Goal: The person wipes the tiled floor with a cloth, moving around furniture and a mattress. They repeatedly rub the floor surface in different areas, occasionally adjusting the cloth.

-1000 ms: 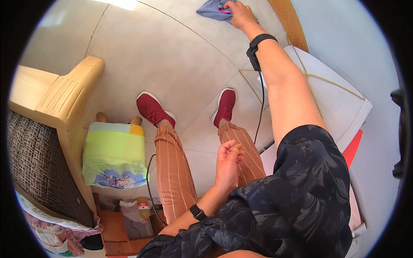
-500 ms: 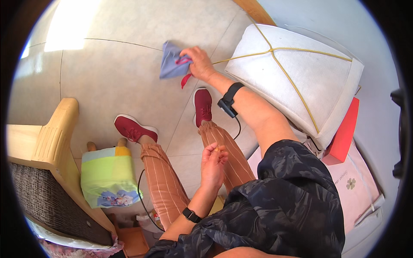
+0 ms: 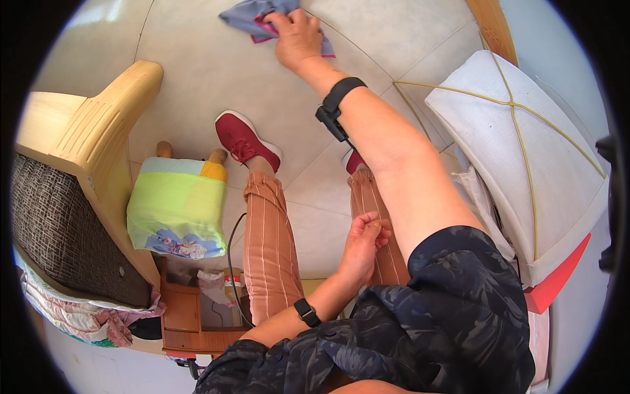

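My right hand (image 3: pixel 300 41) is stretched far ahead with its fingers on a blue-grey cloth (image 3: pixel 249 20) with pink edging. The cloth is crumpled and spread over the tiled floor, and its far end reaches the top of the view. I cannot tell whether it lies flat on the tiles. My left hand (image 3: pixel 362 248) stays close to my body, above my thigh, with its fingers curled together. A small yellowish spot shows at its fingertips, too small to make out.
A wooden armchair (image 3: pixel 118 108) with dark woven upholstery stands at the left. Beside it is a small stool (image 3: pixel 177 203) under a yellow-green cover. At the right lies a white bundle (image 3: pixel 485 98) tied with yellow cord, with a red box (image 3: pixel 558 279) by it. A black cable (image 3: pixel 231 256) hangs near my leg.
My right hand has moved farther forward with the cloth, which is now more spread out. My view and feet have shifted; the left hand keeps its curled pose near my body.
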Motion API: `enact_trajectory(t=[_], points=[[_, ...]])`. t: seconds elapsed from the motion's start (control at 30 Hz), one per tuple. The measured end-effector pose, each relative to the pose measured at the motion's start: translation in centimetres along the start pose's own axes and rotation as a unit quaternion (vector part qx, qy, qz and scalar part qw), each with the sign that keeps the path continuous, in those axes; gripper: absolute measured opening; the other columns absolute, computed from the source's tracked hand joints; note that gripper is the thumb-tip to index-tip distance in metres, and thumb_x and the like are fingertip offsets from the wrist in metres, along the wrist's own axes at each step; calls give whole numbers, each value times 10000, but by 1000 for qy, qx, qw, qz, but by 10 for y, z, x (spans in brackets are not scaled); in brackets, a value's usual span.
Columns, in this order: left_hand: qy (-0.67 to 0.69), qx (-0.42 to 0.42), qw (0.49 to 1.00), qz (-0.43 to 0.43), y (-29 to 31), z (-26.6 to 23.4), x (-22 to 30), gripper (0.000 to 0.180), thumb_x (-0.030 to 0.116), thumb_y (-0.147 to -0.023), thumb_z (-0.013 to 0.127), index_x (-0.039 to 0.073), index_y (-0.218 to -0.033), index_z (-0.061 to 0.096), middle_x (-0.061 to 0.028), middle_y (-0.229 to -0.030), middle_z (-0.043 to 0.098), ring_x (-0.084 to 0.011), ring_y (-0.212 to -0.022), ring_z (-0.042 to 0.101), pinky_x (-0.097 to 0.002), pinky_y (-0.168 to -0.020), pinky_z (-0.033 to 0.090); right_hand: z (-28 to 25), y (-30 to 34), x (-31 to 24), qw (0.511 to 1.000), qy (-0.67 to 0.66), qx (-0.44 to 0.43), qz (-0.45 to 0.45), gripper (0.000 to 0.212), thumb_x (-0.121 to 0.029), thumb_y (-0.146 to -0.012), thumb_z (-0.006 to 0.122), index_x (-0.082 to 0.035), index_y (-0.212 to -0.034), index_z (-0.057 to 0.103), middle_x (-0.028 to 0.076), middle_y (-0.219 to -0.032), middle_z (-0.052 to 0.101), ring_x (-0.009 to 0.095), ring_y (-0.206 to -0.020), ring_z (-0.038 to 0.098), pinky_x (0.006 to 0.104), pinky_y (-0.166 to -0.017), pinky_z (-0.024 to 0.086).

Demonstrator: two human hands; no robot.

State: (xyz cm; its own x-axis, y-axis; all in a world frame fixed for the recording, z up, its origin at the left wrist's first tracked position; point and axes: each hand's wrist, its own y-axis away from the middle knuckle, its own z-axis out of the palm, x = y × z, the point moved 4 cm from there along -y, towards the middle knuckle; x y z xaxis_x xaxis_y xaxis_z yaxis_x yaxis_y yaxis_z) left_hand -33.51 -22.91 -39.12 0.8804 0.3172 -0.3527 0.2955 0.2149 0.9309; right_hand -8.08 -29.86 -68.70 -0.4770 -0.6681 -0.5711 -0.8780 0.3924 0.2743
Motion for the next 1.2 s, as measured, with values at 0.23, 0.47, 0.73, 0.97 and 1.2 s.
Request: enact_trajectory(t=[0.23,0.47,0.73,0.97,1.2], points=[[39,32,998,42,-5,-4,-3,262,52,-982,457,47,-1244,455,-72,-1143,605,-118,-895,569,-268,-770,477,33,97,-45,926,140,-272,-220,382,-143,-830,676,-311,-1172,650,-9,-1152,535,269,-1130,503,517,-826,470],[30,31,990,137,-5,-6,10,302,80,-992,490,48,-1289,446,-60,-1161,581,-127,-920,578,-276,-809,480,-27,198,41,833,222,-493,-116,465,-63,-828,640,-299,-1229,652,45,-1288,527,311,-1237,498,488,-906,520],[76,60,902,421,65,-96,65,304,58,-962,581,58,-1255,499,-42,-1171,571,-104,-995,546,-254,-849,464,-66,178,-16,853,82,-508,-89,434,-182,-857,652,-181,-1290,630,142,-1340,568,359,-1189,564,418,-1009,480],[-149,559,643,502,93,-337,127,580,208,-851,715,-20,-1329,480,-211,-1323,476,-322,-1248,436,-435,-1065,358,-32,208,-142,832,-117,-541,-37,738,-447,-853,714,-104,-1457,466,176,-1465,465,333,-1317,493,421,-1049,448],[69,402,815,413,45,-485,200,931,631,-845,657,-17,-1462,402,-190,-1537,377,-310,-1388,398,-406,-1144,321,30,241,-249,854,-174,-490,-18,1205,-588,-689,801,32,-1540,215,263,-1559,291,378,-1449,301,445,-1178,295]])
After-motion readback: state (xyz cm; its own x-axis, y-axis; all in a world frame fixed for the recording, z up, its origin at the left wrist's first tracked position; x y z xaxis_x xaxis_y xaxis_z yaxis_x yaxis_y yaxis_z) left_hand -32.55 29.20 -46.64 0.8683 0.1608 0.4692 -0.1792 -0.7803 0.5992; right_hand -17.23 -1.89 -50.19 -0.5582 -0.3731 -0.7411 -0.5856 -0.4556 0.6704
